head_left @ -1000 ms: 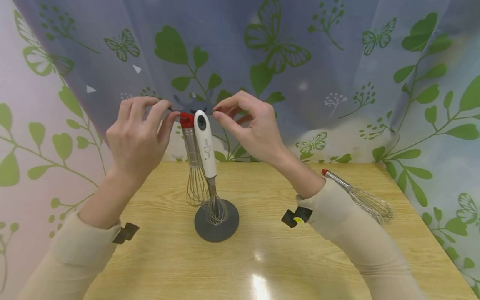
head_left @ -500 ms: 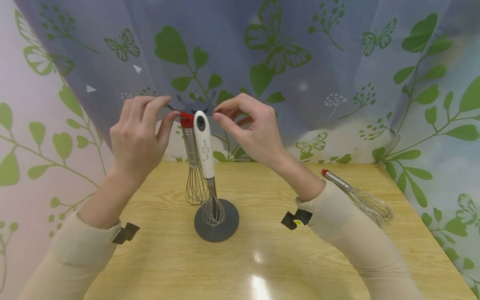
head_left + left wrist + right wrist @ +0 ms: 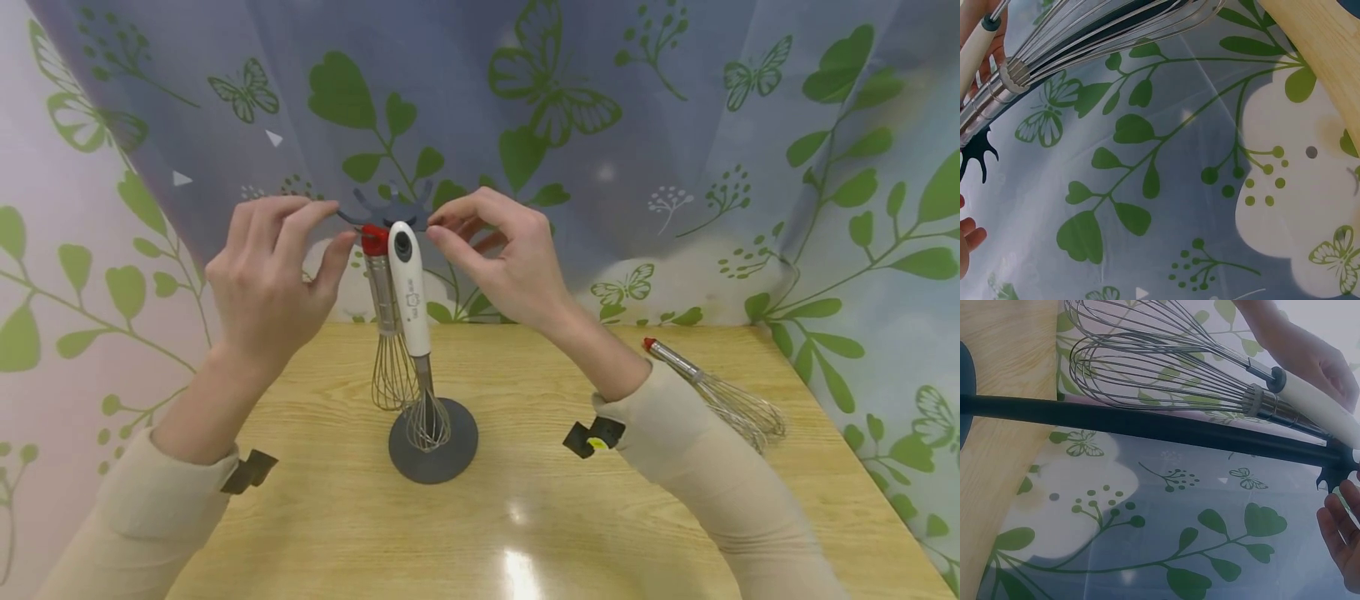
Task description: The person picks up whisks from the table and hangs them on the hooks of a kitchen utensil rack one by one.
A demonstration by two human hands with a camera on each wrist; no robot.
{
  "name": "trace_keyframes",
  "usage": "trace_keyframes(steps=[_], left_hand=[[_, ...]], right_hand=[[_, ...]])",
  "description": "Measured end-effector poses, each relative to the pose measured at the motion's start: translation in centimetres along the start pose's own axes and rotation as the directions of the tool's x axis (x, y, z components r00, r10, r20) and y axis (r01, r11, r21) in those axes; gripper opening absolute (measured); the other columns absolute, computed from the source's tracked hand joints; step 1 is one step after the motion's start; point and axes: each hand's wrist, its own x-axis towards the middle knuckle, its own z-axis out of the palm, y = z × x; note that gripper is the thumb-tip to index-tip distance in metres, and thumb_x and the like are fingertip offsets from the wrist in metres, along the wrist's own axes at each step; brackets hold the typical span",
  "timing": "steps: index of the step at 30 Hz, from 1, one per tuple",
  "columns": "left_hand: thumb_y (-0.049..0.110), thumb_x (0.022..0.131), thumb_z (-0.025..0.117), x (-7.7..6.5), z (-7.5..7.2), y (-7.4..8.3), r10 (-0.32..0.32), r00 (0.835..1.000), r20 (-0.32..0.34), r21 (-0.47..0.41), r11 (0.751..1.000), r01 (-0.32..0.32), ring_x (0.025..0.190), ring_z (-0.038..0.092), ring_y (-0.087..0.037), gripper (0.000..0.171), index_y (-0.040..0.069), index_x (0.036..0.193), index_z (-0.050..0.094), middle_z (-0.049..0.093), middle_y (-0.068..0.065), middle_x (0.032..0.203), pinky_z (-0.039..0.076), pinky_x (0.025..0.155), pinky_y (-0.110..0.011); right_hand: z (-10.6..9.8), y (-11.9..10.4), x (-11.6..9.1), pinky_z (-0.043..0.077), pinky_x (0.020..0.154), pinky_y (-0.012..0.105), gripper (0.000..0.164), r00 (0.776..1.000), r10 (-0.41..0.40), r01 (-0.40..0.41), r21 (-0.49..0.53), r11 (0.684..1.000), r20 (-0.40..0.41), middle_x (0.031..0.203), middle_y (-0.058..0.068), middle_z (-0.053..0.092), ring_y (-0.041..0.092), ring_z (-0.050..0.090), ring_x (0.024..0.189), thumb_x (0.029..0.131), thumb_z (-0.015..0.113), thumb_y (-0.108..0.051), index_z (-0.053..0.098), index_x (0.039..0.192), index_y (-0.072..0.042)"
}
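A dark utensil rack with a round base and a crown of hooks stands on the table. From its hooks hang a white-handled whisk and, to the left, a metal-handled whisk with a red end. My left hand is beside the red end, thumb and forefinger apart, a hook tip at the forefinger. On the other side my right hand pinches a hook tip between thumb and forefinger. In the right wrist view the rack's dark pole runs beside both hanging whisks.
Another metal whisk with a red end lies on the wooden table at the right, beyond my right forearm. A leaf-and-butterfly patterned curtain closes off the back, with similar patterned walls on both sides.
My left thumb and forefinger have parted from the hook by the red-ended whisk, and the hand has drawn slightly left. The white-handled whisk has swung slightly left; my right hand stays put.
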Motion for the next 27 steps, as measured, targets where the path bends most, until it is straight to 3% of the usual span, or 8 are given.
trace_keyframes(steps=[8, 16, 27], left_hand=[[0.044, 0.107, 0.058, 0.2, 0.06, 0.63, 0.062, 0.998, -0.015, 0.032, 0.998, -0.062, 0.09, 0.067, -0.041, 0.039, 0.01, 0.104, 0.076, 0.073, -0.017, 0.098, 0.043, 0.048, -0.053], [0.032, 0.103, 0.066, 0.32, 0.19, 0.75, 0.115, 0.993, 0.001, 0.047, 0.992, -0.115, 0.092, 0.068, -0.041, 0.023, 0.011, 0.105, 0.076, 0.073, -0.016, 0.1, 0.045, 0.048, -0.053], [0.018, 0.097, 0.073, 0.31, 0.22, 0.93, 0.132, 0.991, 0.012, 0.052, 0.99, -0.133, 0.091, 0.068, -0.042, 0.008, 0.011, 0.098, 0.074, 0.072, -0.016, 0.1, 0.05, 0.051, -0.054]], right_hand=[[-0.08, -0.01, -0.03, 0.062, 0.068, 0.026, 0.013, 1.0, 0.014, -0.014, -0.007, 1.0, 0.005, 0.092, 0.012, 0.075, 0.018, 0.072, 0.081, 0.094, 0.077, -0.007, 0.076, 0.105, 0.0], [-0.11, -0.01, -0.07, 0.062, 0.067, 0.027, 0.013, 1.0, 0.011, -0.011, -0.008, 1.0, 0.006, 0.092, 0.012, 0.075, 0.017, 0.072, 0.079, 0.095, 0.076, -0.007, 0.076, 0.105, 0.0], [-0.26, 0.14, -0.17, 0.063, 0.067, 0.028, 0.014, 1.0, -0.017, 0.017, -0.026, 1.0, 0.0, 0.093, 0.012, 0.076, 0.018, 0.073, 0.081, 0.094, 0.077, -0.007, 0.077, 0.106, 0.0]])
